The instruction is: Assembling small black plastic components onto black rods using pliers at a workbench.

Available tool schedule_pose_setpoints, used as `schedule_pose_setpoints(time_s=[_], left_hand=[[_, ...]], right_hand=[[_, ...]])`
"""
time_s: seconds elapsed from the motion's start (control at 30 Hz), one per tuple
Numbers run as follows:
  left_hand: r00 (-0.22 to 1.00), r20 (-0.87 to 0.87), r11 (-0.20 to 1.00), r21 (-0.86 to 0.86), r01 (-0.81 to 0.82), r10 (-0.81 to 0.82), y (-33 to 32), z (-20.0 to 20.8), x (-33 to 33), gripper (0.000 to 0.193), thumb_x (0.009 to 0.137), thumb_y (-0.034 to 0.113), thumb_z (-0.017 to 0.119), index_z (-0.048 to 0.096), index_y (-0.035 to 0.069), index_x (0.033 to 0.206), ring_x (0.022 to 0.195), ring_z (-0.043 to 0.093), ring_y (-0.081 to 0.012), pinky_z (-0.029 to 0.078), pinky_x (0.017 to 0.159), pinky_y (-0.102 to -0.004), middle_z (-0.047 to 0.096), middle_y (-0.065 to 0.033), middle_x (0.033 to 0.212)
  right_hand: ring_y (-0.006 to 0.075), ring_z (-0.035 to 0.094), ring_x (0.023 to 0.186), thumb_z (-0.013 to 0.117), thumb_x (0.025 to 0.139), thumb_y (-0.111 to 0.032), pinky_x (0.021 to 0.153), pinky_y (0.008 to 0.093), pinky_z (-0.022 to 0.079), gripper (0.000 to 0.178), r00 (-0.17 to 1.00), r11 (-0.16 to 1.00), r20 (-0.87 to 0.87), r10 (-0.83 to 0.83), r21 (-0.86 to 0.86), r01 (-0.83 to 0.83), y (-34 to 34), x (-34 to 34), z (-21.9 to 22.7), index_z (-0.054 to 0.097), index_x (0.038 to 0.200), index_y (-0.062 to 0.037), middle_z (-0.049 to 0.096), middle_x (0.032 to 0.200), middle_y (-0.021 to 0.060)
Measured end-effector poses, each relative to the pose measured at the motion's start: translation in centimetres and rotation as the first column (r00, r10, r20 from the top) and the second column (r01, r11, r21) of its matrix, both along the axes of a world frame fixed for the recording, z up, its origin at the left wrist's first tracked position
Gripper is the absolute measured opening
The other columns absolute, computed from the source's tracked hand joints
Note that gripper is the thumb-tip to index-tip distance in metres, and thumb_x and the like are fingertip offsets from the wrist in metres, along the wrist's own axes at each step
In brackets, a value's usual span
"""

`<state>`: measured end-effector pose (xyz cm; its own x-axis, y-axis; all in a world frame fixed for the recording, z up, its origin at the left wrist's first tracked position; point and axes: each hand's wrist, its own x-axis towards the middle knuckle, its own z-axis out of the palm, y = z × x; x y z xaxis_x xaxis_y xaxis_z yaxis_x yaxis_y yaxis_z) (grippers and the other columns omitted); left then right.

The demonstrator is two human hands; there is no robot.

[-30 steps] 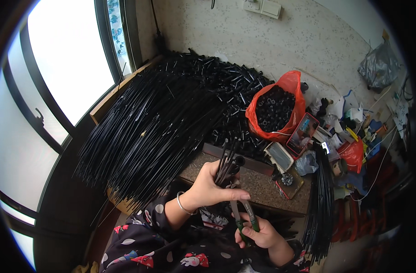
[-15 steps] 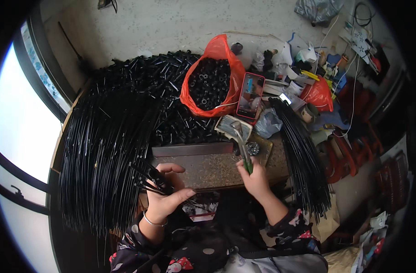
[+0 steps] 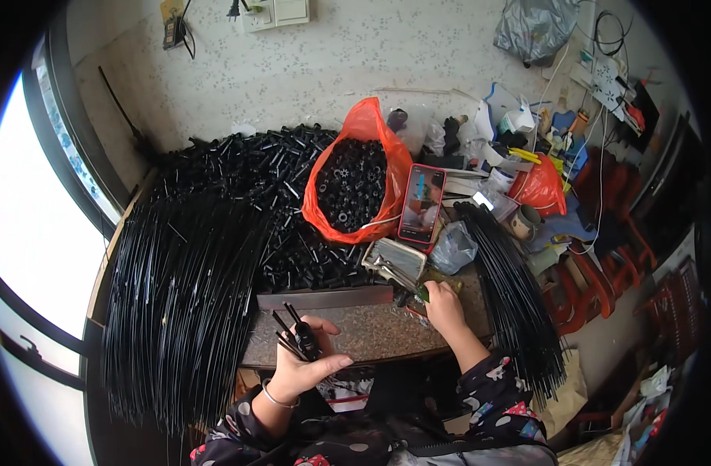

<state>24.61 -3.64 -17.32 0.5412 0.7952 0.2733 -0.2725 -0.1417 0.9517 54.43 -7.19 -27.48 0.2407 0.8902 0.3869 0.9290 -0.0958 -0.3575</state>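
Note:
My left hand (image 3: pixel 297 371) is closed around several thin black rods (image 3: pixel 284 320) and a short black tubular plastic piece (image 3: pixel 306 339), above the front edge of the table. The thumb sticks out to the right. My right hand (image 3: pixel 444 306) grips a metal tool (image 3: pixel 396 269) by its green handle, its fingers partly hiding the grip. The tool's metal end lies over a small rectangular tray (image 3: pixel 410 253); its exact kind cannot be made out.
Long black rods (image 3: pixel 177 311) hang over the table's left side, and another bundle (image 3: pixel 515 299) over its right. Black tubular pieces (image 3: pixel 239 167) are heaped behind a low strip (image 3: pixel 324 298). A red plastic bag (image 3: pixel 314 190) holds small black parts, beside a phone (image 3: pixel 422 203). Clutter fills the back right.
My right hand has moved slightly right and down, and the tool has tipped from upright to leaning left over the tray. My left hand has shifted right with its rods. The view has tilted up.

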Motion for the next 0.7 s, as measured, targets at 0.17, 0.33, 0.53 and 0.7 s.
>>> schedule_pose_setpoints(time_s=[0.17,0.33,0.53,0.7], left_hand=[[0.998,-0.060,1.000,-0.007,0.025,-0.026,-0.6,0.4,0.6,0.035,0.060,0.001,0.078,0.055,-0.001,0.086,0.054,0.050,-0.0044,0.038,0.051,-0.0171,0.056,0.0008,0.061],[0.985,-0.142,0.992,0.071,0.105,-0.094,-1.6,1.5,1.7,0.045,0.062,0.006,0.080,0.058,0.002,0.101,0.055,0.042,-0.0018,0.031,0.050,-0.0171,0.049,0.0062,0.060],[1.000,0.027,0.999,0.037,0.006,-0.007,-3.9,2.5,2.8,0.063,0.061,0.015,0.082,0.053,0.001,0.114,0.060,0.042,-0.0004,0.034,0.054,-0.0160,0.047,0.0086,0.065],[0.999,0.021,0.991,0.122,-0.048,0.046,-4.9,2.2,1.1,0.063,0.061,0.015,0.082,0.052,0.000,0.115,0.060,0.042,-0.0007,0.034,0.055,-0.0161,0.046,0.0085,0.064]], right_hand=[[0.0348,0.058,0.079,0.065,0.073,-0.007,0.068,0.0405,0.046,0.028,0.983,0.976,-0.064,-0.172,0.122,0.178,-0.7,0.8,0.3,0.052,0.098,-0.0007,0.059,0.081,0.0170],[0.0159,0.055,0.057,0.064,0.076,-0.003,0.052,0.0297,0.044,0.020,0.427,0.958,-0.882,0.200,0.267,0.103,-1.6,-5.6,4.2,0.051,0.092,-0.0016,0.058,0.074,0.0072],[0.0107,0.053,0.062,0.064,0.077,0.000,0.057,0.0230,0.043,0.019,-0.183,0.885,-0.876,0.446,0.462,-0.055,-6.3,-15.8,11.6,0.049,0.089,-0.0021,0.055,0.075,0.0042],[0.0081,0.053,0.074,0.064,0.076,0.001,0.069,0.0203,0.042,0.020,-0.091,0.864,-0.864,0.496,0.501,-0.049,-7.0,-17.8,11.8,0.049,0.090,-0.0029,0.054,0.078,0.0020]])
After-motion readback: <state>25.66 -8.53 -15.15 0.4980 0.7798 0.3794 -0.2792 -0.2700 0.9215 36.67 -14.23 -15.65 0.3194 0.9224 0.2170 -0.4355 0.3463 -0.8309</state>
